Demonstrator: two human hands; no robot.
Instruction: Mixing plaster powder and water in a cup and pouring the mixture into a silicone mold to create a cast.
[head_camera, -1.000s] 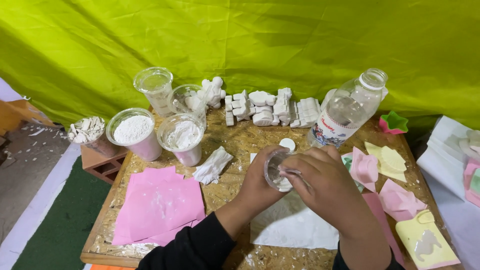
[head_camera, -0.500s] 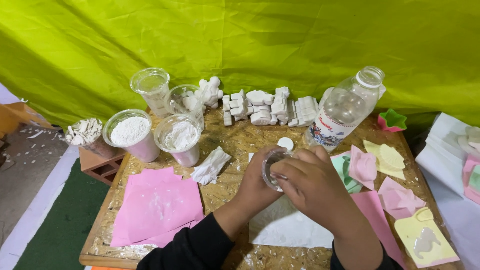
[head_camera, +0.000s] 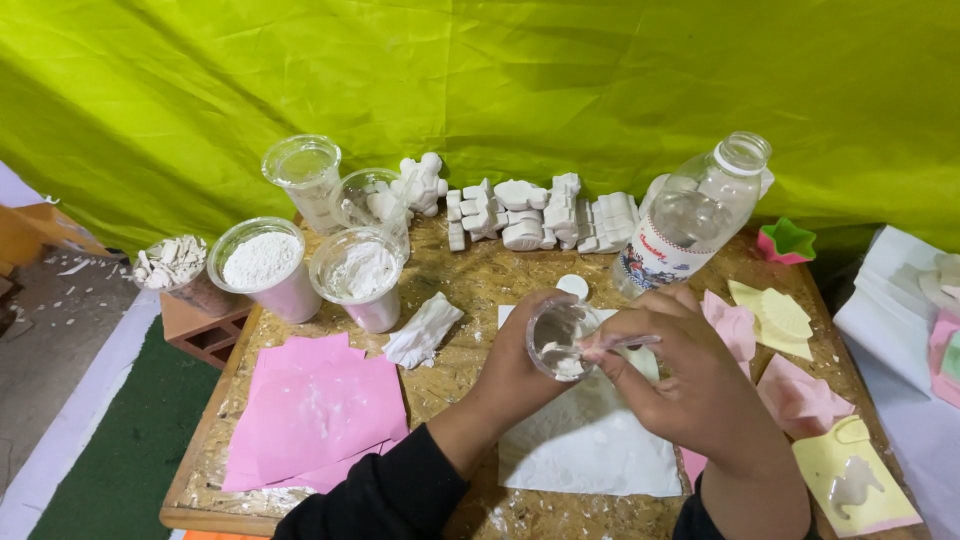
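Note:
My left hand (head_camera: 515, 370) grips a small clear plastic cup (head_camera: 556, 340) tilted toward me, with white paste inside. My right hand (head_camera: 690, 375) holds a thin clear plastic spoon (head_camera: 622, 343) whose tip reaches into the cup. Both hands hover over a white sheet (head_camera: 590, 445) on the chipboard table (head_camera: 470, 285). A clear uncapped plastic bottle (head_camera: 690, 215) stands just beyond my right hand.
Cups of white powder (head_camera: 262, 265) (head_camera: 362, 275), empty clear cups (head_camera: 303, 175), a row of white plaster figures (head_camera: 535, 210), a crumpled white cloth (head_camera: 423, 330), pink sheets (head_camera: 315, 410), pink, yellow and green moulds (head_camera: 790, 345) at right, a bowl of plaster shards (head_camera: 172, 262) at left.
The hands stay over the white sheet with cup and spoon; the cup has tilted a little more toward me and the right hand has shifted slightly.

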